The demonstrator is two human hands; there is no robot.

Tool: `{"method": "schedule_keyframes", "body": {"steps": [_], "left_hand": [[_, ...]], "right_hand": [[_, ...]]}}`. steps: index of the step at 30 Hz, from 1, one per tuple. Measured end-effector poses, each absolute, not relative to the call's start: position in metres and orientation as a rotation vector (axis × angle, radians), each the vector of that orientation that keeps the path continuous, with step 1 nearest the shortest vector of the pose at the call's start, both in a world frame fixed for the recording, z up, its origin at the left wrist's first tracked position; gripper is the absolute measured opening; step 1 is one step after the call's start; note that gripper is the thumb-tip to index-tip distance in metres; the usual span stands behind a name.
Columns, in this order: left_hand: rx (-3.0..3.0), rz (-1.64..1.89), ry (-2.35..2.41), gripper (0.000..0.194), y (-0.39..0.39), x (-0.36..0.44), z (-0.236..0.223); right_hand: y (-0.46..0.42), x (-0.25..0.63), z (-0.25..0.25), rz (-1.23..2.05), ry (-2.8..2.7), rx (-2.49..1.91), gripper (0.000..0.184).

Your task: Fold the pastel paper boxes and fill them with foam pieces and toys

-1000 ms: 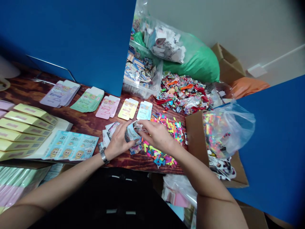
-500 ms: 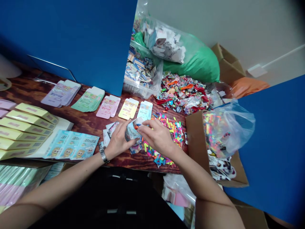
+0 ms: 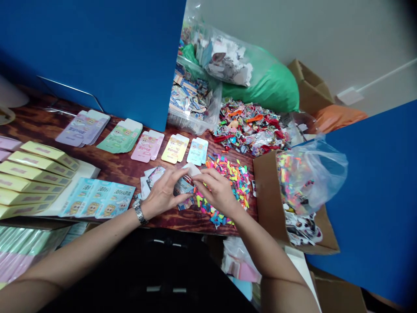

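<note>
A small light-blue cardboard box (image 3: 183, 187) is in my left hand (image 3: 159, 195), with the thumb on the near side and the fingers on the far side. Its white top flap (image 3: 192, 169) stands up at the open end. My right hand (image 3: 220, 191) is closed at that end, fingertips pinching the flap's edge; anything else between them is hidden. Beneath and beside the hands lie printed cards (image 3: 150, 178) and a heap of small bright plastic pieces (image 3: 233, 182).
Stacks of flat folded boxes line the table's back, among them a green stack (image 3: 120, 135) and a yellow stack (image 3: 175, 148). Blue boxes (image 3: 97, 198) and yellow boxes (image 3: 35, 178) are at left. A carton (image 3: 270, 191) borders the right, near heaped trinkets (image 3: 250, 126).
The right fingers have moved from inside the box's opening to its flap edge. The box has turned slightly in my left hand, and the white flap shows more.
</note>
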State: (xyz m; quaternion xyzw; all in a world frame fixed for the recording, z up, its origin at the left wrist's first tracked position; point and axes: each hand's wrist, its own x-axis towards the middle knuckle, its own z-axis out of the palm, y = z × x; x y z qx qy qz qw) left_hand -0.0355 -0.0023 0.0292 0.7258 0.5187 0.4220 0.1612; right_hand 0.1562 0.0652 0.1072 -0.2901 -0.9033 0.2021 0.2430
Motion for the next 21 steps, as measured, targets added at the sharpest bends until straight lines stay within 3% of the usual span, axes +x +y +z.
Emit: {"method": "schedule_keyframes", "body": {"steps": [3,6,14,21], "left_hand": [[2.076,1.221,1.454,0.07,-0.004,-0.034,0.03],[2.051,1.222,1.499,0.078,-0.005,-0.035,0.029],[2.053,1.125,1.623,0.087,-0.007,-0.034,0.032],[2.278,0.927,1.858,0.099,-0.008,-0.032,0.035]], "right_hand": [[0.055,0.151,0.093,0.452,-2.381,-0.902,0.031],[0.047,0.148,0.084,0.401,-2.303,-0.96,0.032],[0.047,0.138,0.097,0.788,-2.162,-1.043,0.023],[0.035,0.13,0.09,0.531,-2.306,-0.967,0.036]]}}
